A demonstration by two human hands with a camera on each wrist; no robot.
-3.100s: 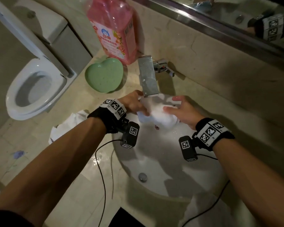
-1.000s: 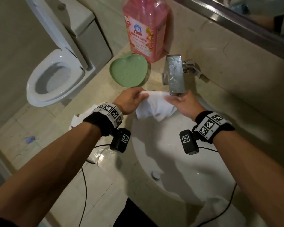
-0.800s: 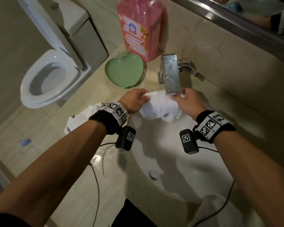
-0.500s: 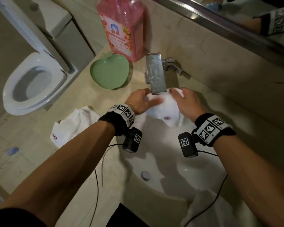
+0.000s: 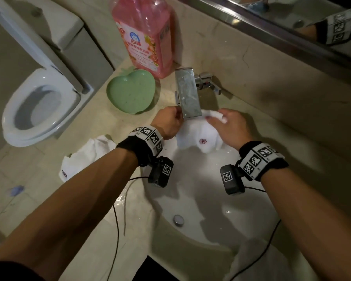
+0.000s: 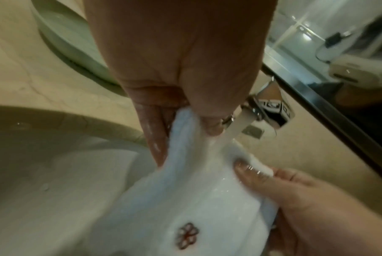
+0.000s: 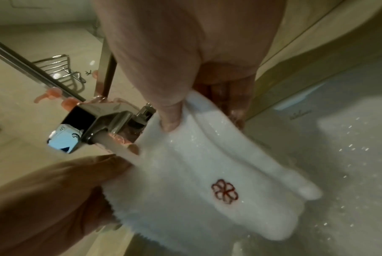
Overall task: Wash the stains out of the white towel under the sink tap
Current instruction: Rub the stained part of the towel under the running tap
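White towel (image 5: 199, 136) stretched under the running tap (image 5: 187, 94), over the sink (image 5: 201, 199). Left hand (image 5: 167, 123) and right hand (image 5: 229, 128) each pinch an upper edge, fingers curled. Red flower mark faces up.

Readable text is scarce here. The pink detergent bottle (image 5: 144, 33) carries a white label with a round blue logo and, beneath it, the red characters "白猫"; the smaller lines below stay too blurred to read. The white towel (image 5: 199, 136) bears a red embroidered flower emblem (image 7: 224, 191), no letters. A dark mark on the white cloth (image 5: 87, 157) lying on the bench is illegible. The wristbands (image 5: 257, 159) show square black-and-white coded markers only.
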